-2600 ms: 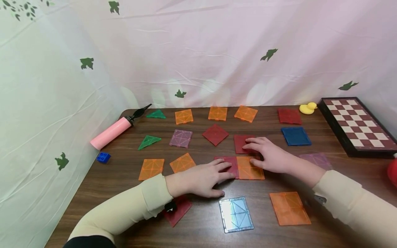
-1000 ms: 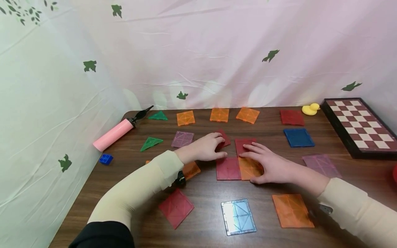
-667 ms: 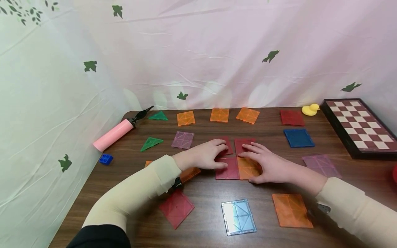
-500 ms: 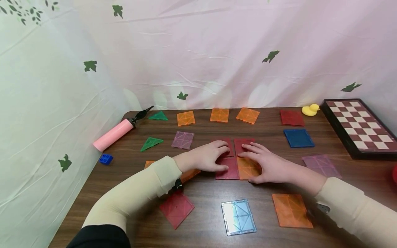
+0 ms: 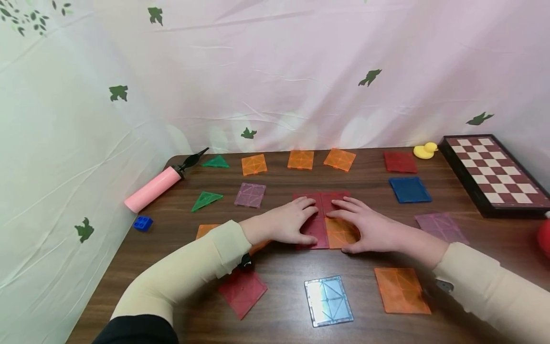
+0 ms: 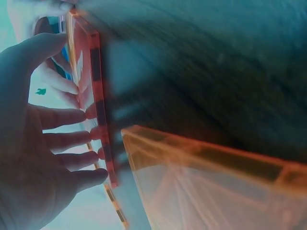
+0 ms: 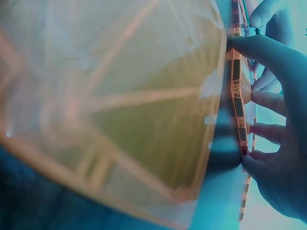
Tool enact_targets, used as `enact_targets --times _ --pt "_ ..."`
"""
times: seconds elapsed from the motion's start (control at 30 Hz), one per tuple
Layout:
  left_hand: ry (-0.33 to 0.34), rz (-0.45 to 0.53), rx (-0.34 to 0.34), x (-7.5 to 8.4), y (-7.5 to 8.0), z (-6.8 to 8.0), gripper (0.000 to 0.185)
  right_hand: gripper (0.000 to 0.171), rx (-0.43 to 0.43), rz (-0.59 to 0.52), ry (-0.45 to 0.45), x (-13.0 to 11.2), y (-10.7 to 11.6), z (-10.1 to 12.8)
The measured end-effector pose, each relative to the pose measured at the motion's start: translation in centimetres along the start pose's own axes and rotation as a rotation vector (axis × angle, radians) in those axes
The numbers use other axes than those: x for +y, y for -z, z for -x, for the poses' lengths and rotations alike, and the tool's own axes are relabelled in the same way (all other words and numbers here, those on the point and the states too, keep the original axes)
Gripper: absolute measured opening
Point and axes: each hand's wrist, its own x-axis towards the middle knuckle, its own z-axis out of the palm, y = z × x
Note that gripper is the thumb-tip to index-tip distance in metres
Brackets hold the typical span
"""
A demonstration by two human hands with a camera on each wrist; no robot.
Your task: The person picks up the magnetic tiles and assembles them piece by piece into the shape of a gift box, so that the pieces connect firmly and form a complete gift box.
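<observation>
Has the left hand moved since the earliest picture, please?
Yes. The left hand has gone farther up the table, from near the clear tile to the red tiles, beside the right hand.

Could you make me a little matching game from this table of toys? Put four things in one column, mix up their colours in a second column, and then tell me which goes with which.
Things:
1. air pump
2. rubber duck
3. small toy brick
4. triangle tile lying in front of the pump

Colours:
A. blue
B. green
C. pink
D. yellow

Pairs: 1-C, 2-D, 3-A, 4-B
</observation>
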Motion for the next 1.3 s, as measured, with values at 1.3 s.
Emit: enact_targets --times 1.3 --pt "-0.031 -0.102 -0.022 1.9 -0.5 0.3 0.078 0.066 0.347 0.258 -0.155 9.2 2.0 16.4"
